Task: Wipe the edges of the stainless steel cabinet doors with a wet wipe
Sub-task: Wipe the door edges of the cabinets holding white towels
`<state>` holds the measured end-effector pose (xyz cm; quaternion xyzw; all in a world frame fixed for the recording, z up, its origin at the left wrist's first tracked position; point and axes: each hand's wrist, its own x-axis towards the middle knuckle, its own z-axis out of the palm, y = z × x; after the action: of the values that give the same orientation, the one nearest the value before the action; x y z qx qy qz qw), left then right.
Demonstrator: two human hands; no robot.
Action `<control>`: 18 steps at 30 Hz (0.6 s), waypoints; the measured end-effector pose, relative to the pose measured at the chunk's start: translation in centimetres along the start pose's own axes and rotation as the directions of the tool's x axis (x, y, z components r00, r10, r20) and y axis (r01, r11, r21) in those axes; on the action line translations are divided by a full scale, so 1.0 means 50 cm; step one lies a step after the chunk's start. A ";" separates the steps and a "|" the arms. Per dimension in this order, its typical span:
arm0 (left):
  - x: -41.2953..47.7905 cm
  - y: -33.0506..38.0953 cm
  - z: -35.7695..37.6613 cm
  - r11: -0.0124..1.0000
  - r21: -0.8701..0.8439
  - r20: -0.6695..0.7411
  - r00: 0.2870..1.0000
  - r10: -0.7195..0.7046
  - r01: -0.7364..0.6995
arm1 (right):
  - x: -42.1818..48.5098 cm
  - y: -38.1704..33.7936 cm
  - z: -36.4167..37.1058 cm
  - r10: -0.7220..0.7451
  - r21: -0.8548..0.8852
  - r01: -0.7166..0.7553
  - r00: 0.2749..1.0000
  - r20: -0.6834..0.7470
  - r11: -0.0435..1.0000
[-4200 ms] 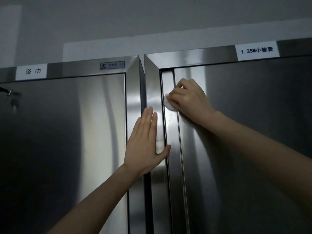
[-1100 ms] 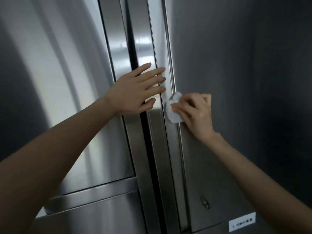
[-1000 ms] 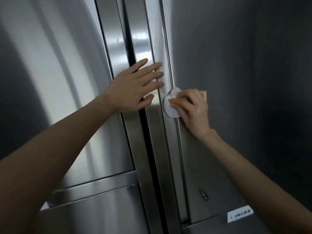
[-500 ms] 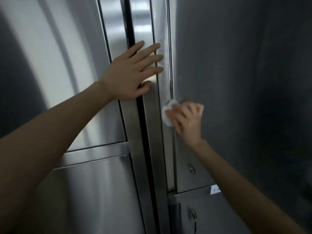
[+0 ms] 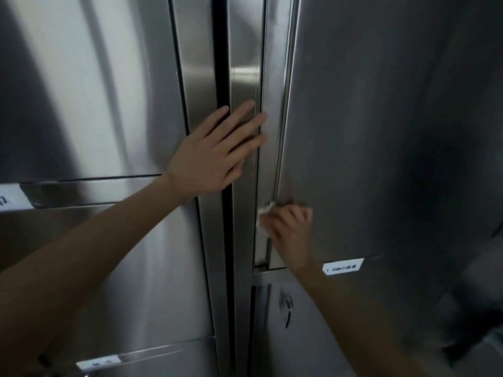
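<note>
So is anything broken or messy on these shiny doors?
Nothing looks broken or crooked. Only faint smudges seem to show beside the lock on the lower right door, under the right hand with its wipe.

The wet wipe (image 5: 264, 212) is largely covered by the motion-blurred right hand (image 5: 290, 235). The label (image 5: 343, 266) beside its wrist cannot be fully read; a second label (image 5: 11, 199), left of the left hand (image 5: 215, 155), is cropped.
</note>
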<state>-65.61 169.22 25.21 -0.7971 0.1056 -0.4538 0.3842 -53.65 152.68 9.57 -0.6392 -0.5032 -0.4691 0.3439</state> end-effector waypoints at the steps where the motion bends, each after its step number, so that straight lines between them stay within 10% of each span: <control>1: -0.001 -0.001 0.001 1.000 0.006 0.003 1.000 -0.003 0.003 | -0.042 0.001 0.002 -0.047 -0.038 0.050 0.996 0.077 0.998; 4: 0.000 0.001 -0.001 1.000 0.029 0.032 0.999 0.003 -0.004 | -0.049 0.002 -0.013 -0.123 -0.138 0.149 0.976 0.178 0.979; 10: 0.004 0.001 -0.006 0.998 0.060 0.017 1.000 0.005 -0.006 | 0.106 -0.001 -0.019 0.031 -0.073 -0.046 0.981 -0.194 0.996; 18: 0.007 0.005 -0.010 1.000 -0.004 -0.013 1.000 -0.026 0.026 | -0.056 0.002 -0.011 -0.100 -0.070 0.122 0.959 0.264 0.990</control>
<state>-65.75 168.58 25.41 -0.7961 0.0986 -0.4636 0.3762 -53.83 151.27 7.09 -0.6800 -0.5585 -0.4207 0.2205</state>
